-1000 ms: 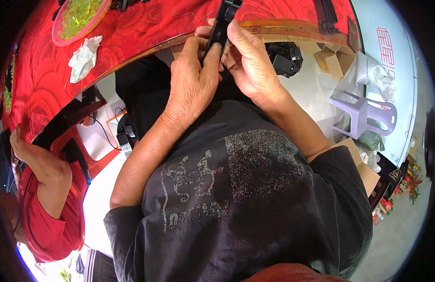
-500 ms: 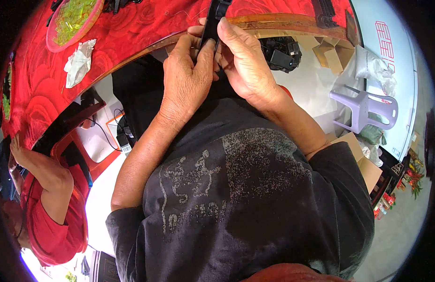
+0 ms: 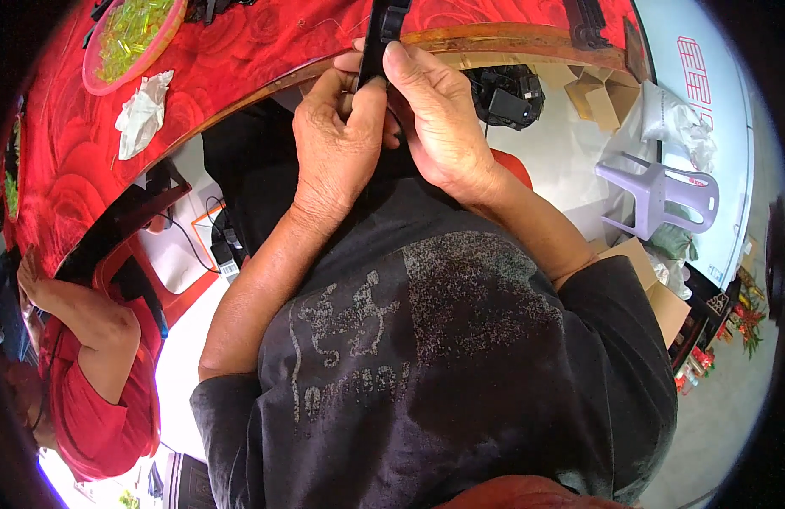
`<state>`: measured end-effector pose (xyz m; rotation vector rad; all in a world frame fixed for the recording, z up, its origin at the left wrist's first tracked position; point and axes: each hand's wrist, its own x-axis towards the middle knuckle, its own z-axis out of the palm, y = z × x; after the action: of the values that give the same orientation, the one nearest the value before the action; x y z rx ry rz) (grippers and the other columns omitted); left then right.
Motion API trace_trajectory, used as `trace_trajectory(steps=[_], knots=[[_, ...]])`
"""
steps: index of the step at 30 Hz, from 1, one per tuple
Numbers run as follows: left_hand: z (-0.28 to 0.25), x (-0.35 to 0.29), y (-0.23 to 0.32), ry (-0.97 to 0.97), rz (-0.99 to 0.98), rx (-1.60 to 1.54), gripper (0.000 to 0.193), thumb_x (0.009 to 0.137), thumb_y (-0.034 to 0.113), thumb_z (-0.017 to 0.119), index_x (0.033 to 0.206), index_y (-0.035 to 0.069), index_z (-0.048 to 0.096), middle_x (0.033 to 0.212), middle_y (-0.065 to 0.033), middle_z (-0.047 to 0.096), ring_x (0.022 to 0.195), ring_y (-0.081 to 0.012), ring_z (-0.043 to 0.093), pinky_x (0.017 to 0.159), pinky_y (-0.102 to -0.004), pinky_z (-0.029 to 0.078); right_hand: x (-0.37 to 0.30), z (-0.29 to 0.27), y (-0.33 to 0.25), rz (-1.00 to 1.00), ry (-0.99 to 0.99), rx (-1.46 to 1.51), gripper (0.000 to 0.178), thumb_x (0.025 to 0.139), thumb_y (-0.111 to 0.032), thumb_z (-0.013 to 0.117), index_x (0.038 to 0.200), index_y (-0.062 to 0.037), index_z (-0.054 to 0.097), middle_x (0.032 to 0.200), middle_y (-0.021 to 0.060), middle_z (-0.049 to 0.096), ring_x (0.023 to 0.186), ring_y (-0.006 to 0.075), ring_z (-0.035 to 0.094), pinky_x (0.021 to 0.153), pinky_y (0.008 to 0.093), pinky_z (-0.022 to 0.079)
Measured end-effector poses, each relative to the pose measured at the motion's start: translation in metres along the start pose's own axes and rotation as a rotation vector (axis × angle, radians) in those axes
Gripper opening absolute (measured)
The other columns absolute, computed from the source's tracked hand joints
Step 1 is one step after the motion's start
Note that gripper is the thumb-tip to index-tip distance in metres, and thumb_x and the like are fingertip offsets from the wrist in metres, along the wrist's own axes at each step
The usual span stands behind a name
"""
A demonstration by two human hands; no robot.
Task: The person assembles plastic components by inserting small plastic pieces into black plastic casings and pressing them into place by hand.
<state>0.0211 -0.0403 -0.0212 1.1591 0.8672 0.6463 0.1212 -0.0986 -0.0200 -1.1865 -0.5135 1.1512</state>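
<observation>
A long, flat black strip [image 3: 374,53], like a strap, rises between my two hands at the top edge, with a bulkier buckle-like part [image 3: 394,19] near its upper end. My left hand [image 3: 337,140] pinches its lower part between thumb and curled fingers. Against the strip's right side rests the thumb of my right hand [image 3: 443,119], with its other fingers curled behind. Those fingertips and the strip's lower end are partly hidden.
A pink basket [image 3: 89,72] of yellow-green clear pieces and a crumpled white tissue [image 3: 144,114] lie on the red tablecloth [image 3: 240,59]. More black strips [image 3: 586,24] lie far right. A co-worker in red [image 3: 104,399] sits left; a lilac chair [image 3: 656,199] and open carton [image 3: 603,97] are right.
My right hand has shifted slightly left and down, its thumb lower along the black strip. The strip has moved a little left. The co-worker's arm has moved slightly.
</observation>
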Motion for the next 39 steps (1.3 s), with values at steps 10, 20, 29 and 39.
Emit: trace_trajectory(steps=[10, 20, 29, 39], knots=[[0.000, 0.001, 0.002, -0.018, -0.107, -0.103, 0.015, 0.090, 0.011, 0.059, 0.087, -0.003, 0.058, 0.059, -0.0053, 0.059, 0.048, -0.0100, 0.055, 0.044, -0.0236, 0.046, -0.004, 0.005, 0.000, -0.013, 0.026, -0.027, 0.037, 0.101, -0.032, 0.050, 0.122, -0.0029, 0.060, 0.109, 0.0064, 0.069, 0.064, 0.0049, 0.054, 0.049, 0.0194, 0.040], [-0.004, 0.008, -0.022, -0.071, -0.030, 0.080, 0.021, 0.092, 0.017, 0.057, 0.090, -0.003, 0.057, 0.061, -0.0072, 0.062, 0.051, -0.0129, 0.061, 0.048, -0.0279, 0.048, 0.002, -0.007, 0.008, 0.054, 0.043, 0.059, 0.043, 0.100, -0.035, 0.051, 0.123, -0.0001, 0.058, 0.119, 0.0131, 0.065, 0.101, 0.0167, 0.063, 0.085, 0.0302, 0.052], [-0.012, -0.006, -0.015, -0.169, -0.018, 0.138, 0.021, 0.097, 0.015, 0.052, 0.105, -0.005, 0.054, 0.078, -0.0077, 0.062, 0.065, -0.0145, 0.061, 0.061, -0.0272, 0.051, 0.002, -0.006, 0.002, 0.015, 0.050, 0.117, 0.037, 0.101, -0.033, 0.051, 0.115, -0.0008, 0.062, 0.107, 0.0087, 0.069, 0.058, 0.0052, 0.048, 0.050, 0.0208, 0.040], [-0.015, -0.003, -0.023, -0.139, 0.049, 0.256, 0.019, 0.089, 0.012, 0.058, 0.096, -0.005, 0.055, 0.074, -0.0228, 0.064, 0.076, -0.0396, 0.067, 0.070, -0.0434, 0.052, 0.001, -0.003, 0.003, 0.043, 0.166, 0.098, 0.035, 0.101, -0.031, 0.050, 0.117, -0.0014, 0.060, 0.112, 0.0116, 0.068, 0.060, 0.0044, 0.044, 0.055, 0.0214, 0.041]])
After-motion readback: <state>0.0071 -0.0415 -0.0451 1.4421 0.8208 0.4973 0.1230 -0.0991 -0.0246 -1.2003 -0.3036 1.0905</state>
